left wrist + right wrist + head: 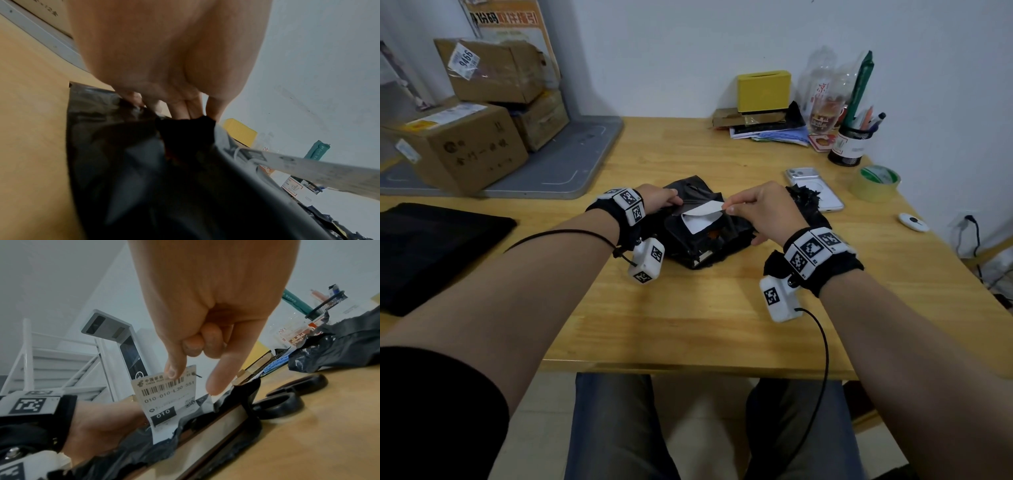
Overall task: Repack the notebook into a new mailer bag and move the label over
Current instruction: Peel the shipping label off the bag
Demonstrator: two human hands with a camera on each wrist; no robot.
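Observation:
A torn black old mailer bag [688, 240] lies mid-table with the notebook [218, 425] inside; its page edge shows through the tear. My left hand [671, 202] grips the bag's far left edge, fingers [185, 108] tucked behind a black fold. My right hand [729, 208] pinches the free corner of the white shipping label [702, 214]. The label [164, 402] is lifted and curled up, its lower part still stuck to the bag. In the left wrist view the label [308, 167] shows as a raised strip. A flat black new mailer bag [438, 253] lies at the table's left.
Black-handled scissors [287, 399] lie right of the bag. A phone [815, 188], crumpled black plastic scrap [804, 202], tape roll [875, 183], pen cup [849, 144] and small white device [912, 222] sit at the right. Cardboard boxes [465, 147] stand at the back left.

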